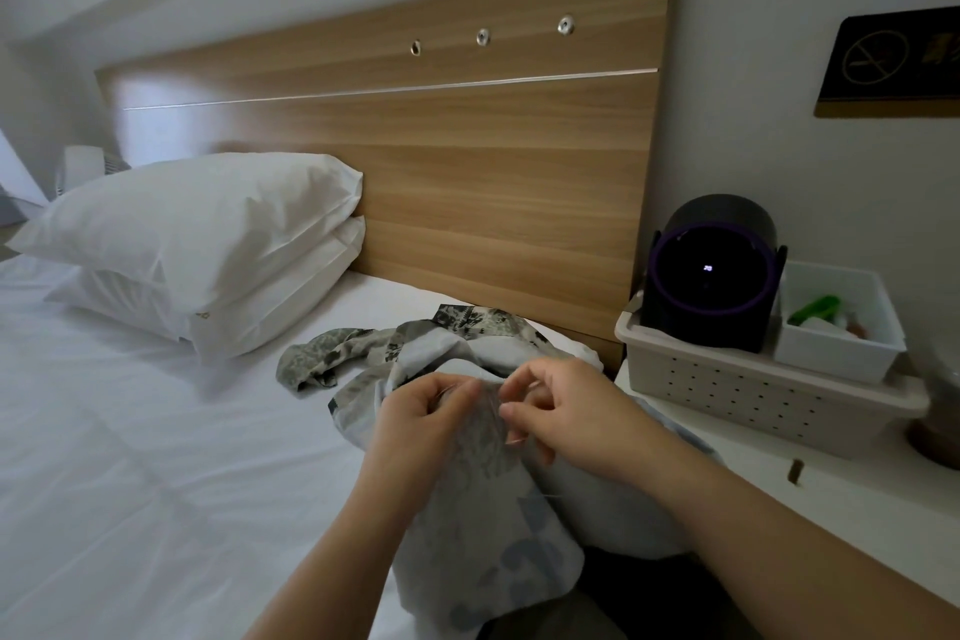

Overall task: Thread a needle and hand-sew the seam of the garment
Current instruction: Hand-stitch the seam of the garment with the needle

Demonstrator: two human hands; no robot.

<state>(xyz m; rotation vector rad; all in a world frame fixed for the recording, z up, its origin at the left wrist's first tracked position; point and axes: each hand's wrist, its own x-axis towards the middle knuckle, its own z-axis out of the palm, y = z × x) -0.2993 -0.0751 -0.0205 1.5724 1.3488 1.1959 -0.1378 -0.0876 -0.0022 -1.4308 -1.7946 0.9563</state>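
At bedside, basket (727, 382) holding speaker (711, 288), bin (831, 353), left hand (415, 418), right hand (569, 413) gripping garment (488, 489)

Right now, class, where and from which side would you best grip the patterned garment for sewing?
Probably pinch the raised fold of the garment between the left hand and right hand, coming from the near side: the rest lies slack on the bed.

garment (483, 468) on the bed's (156, 457) right edge
stacked pillows (197, 234) lie left of it, before the headboard (467, 161); right of the bed, a tray (727, 382) holds a speaker (711, 286).
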